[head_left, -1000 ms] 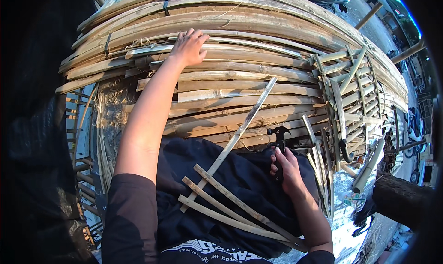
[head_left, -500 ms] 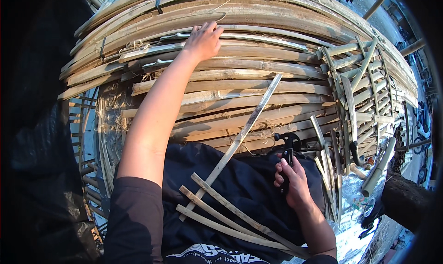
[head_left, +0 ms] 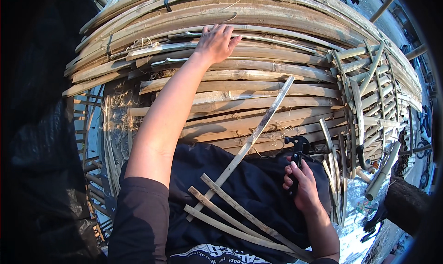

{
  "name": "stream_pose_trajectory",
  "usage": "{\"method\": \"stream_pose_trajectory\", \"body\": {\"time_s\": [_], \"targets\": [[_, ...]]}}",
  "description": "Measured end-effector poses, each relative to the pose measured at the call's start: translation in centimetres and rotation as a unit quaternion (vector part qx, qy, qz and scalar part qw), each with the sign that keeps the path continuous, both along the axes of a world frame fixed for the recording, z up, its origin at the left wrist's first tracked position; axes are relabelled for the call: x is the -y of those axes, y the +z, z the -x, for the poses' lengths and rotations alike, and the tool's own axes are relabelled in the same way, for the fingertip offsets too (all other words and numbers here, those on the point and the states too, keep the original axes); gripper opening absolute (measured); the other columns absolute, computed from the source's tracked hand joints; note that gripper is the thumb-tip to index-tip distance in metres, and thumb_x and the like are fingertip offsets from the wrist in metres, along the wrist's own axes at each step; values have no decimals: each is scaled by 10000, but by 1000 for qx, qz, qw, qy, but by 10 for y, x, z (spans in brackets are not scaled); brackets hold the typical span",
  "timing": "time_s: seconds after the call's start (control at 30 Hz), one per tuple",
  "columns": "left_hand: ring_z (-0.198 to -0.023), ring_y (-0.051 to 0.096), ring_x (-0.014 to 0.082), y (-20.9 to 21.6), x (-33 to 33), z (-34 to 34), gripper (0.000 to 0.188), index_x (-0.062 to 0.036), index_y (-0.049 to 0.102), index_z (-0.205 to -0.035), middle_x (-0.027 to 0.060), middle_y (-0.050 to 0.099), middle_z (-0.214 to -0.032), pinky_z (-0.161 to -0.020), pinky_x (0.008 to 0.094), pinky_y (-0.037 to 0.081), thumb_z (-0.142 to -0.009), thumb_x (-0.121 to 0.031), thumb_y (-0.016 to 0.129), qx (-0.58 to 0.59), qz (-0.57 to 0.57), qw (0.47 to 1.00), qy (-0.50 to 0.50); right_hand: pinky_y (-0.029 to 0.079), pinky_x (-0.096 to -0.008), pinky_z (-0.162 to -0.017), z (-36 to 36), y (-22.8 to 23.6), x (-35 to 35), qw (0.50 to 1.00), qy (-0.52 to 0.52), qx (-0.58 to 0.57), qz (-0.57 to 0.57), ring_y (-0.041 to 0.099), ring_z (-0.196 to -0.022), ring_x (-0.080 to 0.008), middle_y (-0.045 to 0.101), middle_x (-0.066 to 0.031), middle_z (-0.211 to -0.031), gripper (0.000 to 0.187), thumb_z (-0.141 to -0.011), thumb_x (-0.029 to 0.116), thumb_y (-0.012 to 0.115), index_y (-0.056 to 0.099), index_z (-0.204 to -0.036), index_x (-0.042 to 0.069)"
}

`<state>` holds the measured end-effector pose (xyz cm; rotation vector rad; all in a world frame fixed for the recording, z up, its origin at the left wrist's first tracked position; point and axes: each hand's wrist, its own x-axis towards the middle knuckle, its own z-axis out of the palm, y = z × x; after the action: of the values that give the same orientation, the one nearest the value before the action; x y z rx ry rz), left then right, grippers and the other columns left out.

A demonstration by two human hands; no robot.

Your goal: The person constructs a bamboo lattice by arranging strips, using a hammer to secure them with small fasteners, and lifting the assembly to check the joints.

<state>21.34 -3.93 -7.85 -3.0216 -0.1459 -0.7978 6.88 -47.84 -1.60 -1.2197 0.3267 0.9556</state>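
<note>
Bamboo slats (head_left: pixel 258 86) lie stacked before me; my left hand (head_left: pixel 216 42) rests spread flat on the pile's far edge, steadying it. My right hand (head_left: pixel 302 185) grips a black tool (head_left: pixel 296 155) over my lap, where loose strips (head_left: pixel 240 213) wait.

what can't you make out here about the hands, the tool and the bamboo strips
Head view only:
- Left hand lies palm down on the stacked bamboo slats; its palm hides whether it grips one.
- Right hand wraps the black tool; the fingers hide the handle, and the head is too small to identify.
- Loose bamboo strips on the lap: their near ends are cut off by the lower edge.
- The far right rim is dark and bent.
</note>
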Motion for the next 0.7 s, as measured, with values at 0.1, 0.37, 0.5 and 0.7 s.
{"method": "stream_pose_trajectory", "body": {"time_s": [0.1,0.37,0.5,0.7], "targets": [[-1151,607,314,7,2,-4,517,-87,573,-1266,149,628,-1172,-992,537,412,-1049,-521,394,-36,24,999,4,421,-242,-582,0,-1,2,1000,13,16,15,478,-654,-81,518,1,-886,304,-1040,210,564,475,-1290,62],[-1228,547,282,15,-1,-10,477,-105,606,-1203,118,573,-1256,-989,586,400,-1032,-523,452,-103,-6,994,31,443,-245,-581,0,2,0,1000,-3,-7,0,499,-650,-75,527,1,-880,249,-1024,179,598,502,-1231,79],[-1295,519,303,21,-6,-10,573,-90,580,-1254,157,542,-1335,-1101,657,329,-1027,-586,404,-170,31,984,30,445,-247,-583,-3,3,2,1000,-3,-9,-6,499,-650,-76,530,-1,-882,254,-1021,171,601,500,-1237,82],[-928,636,281,20,-16,-5,521,-83,598,-978,83,555,-1028,-891,466,433,-1006,-589,478,-65,-23,997,-18,447,-249,-586,-2,2,3,1000,-5,-19,-11,499,-650,-78,530,-4,-883,267,-1017,173,610,499,-1242,83]]}}
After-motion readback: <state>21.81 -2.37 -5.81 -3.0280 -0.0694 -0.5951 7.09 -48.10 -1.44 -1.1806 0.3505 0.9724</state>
